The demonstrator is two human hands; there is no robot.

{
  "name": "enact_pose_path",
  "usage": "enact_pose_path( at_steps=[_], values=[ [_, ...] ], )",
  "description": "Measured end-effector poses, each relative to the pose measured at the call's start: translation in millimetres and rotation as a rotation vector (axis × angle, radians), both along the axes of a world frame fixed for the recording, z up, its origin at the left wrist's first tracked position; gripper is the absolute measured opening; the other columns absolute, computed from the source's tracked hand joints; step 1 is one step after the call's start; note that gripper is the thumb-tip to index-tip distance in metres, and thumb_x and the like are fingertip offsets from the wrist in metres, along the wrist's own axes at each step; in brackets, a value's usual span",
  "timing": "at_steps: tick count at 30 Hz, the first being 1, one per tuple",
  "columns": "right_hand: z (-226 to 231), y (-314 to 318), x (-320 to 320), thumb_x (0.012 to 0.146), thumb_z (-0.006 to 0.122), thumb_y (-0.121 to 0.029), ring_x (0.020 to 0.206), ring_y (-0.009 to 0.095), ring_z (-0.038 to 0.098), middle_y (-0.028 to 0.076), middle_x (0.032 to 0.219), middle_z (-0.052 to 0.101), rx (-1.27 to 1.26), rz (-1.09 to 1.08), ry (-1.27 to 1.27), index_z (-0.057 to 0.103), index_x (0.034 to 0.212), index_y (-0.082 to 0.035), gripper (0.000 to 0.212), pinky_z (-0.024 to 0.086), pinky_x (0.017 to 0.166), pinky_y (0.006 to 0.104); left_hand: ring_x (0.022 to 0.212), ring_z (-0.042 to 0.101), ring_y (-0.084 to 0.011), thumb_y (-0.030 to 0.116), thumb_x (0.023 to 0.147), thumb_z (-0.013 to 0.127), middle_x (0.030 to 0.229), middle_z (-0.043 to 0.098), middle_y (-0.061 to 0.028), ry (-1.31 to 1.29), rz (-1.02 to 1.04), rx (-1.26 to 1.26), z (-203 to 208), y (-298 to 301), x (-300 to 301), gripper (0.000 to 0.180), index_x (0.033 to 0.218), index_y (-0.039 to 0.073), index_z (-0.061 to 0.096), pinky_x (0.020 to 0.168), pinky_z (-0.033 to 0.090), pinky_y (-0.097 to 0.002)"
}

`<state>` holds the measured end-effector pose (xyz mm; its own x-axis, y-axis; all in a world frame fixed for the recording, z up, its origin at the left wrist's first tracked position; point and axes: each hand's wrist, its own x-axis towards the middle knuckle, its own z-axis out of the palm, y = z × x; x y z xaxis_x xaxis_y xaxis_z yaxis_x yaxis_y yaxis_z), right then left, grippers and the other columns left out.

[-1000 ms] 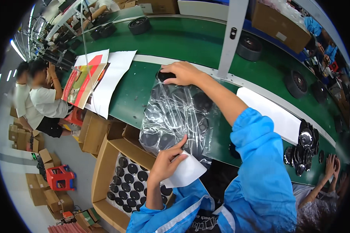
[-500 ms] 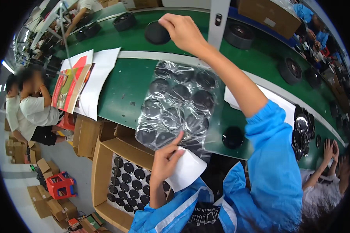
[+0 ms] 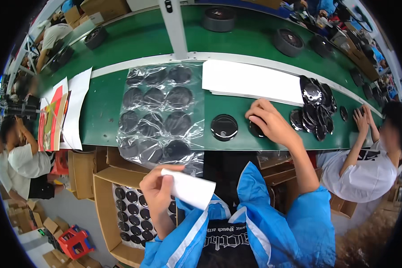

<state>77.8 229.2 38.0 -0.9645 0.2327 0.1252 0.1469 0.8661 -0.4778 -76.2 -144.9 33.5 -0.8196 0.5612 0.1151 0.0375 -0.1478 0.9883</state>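
Observation:
My left hand (image 3: 157,188) pinches a white slip of paper (image 3: 193,188) in front of my chest, by the table's near edge. My right hand (image 3: 270,120) curls its fingers over a glossy black disc (image 3: 255,129) on the green table; part of the disc is hidden. To its left lies another shiny black disc (image 3: 224,127), untouched. Further left, a clear plastic sheet (image 3: 197,102) spreads over the table and past its front edge, with rows of black discs (image 3: 179,123) showing through it.
White sheets (image 3: 250,80) lie behind my right hand, beside a heap of black discs (image 3: 311,94). Black wheels (image 3: 288,42) stand on the green belt beyond the rail. A carton (image 3: 103,223) of discs sits below left. A co-worker (image 3: 362,165) is at right.
My right hand has come back from a black round piece on the far belt to a disc on the near table. My left hand, still with the paper, no longer reaches onto the plastic. The view has swung right.

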Motion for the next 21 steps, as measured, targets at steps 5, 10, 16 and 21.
enact_pose_path(
  at_steps=[5,10,16,21],
  values=[
    [-11.1,-27.7,41.9,0.087,0.087,-0.024,0.124,0.038,0.057,0.015,0.137,0.059,0.017,-0.2,0.131,0.064,0.143,-0.006,0.063,0.05,0.106,0.0457,0.078,0.07,-0.0116,0.019,0.113,0.063,0.103,0.08,-0.0132,-0.038,0.011,-0.09,10.5,25.6,12.6,0.028,0.102,-0.005,0.074,0.072,0.052,-0.0251],
    [-13.9,-40.6,42.9,0.076,0.096,-0.028,0.128,0.036,0.056,0.014,0.141,0.058,-0.137,-0.277,0.115,0.063,0.148,-0.007,0.083,0.047,0.112,0.046,0.072,0.064,-0.0042,0.014,0.112,0.066,0.094,0.076,-0.0033,-0.121,0.045,-0.122,4.4,43.1,10.2,0.025,0.097,-0.005,0.073,0.064,0.047,-0.0211],
    [-23.5,-37.0,36.1,0.072,0.098,-0.023,0.128,0.036,0.056,0.013,0.143,0.058,-0.105,-0.258,0.178,0.059,0.155,-0.009,0.092,0.048,0.111,0.0446,0.069,0.057,0.0008,0.011,0.111,0.067,0.087,0.068,0.0029,-0.123,0.038,-0.112,9.4,62.4,15.1,0.024,0.093,-0.004,0.071,0.059,0.041,-0.02],
    [7.7,-80.4,44.2,0.079,0.092,-0.01,0.118,0.032,0.065,0.015,0.132,0.068,-0.385,-0.276,0.395,0.056,0.159,-0.007,0.088,0.052,0.106,0.0451,0.076,0.059,0.0007,0.011,0.111,0.067,0.092,0.07,0.0019,-0.057,0.067,-0.099,5.7,77.8,6.5,0.025,0.092,-0.005,0.072,0.062,0.042,-0.0192]
  ],
)
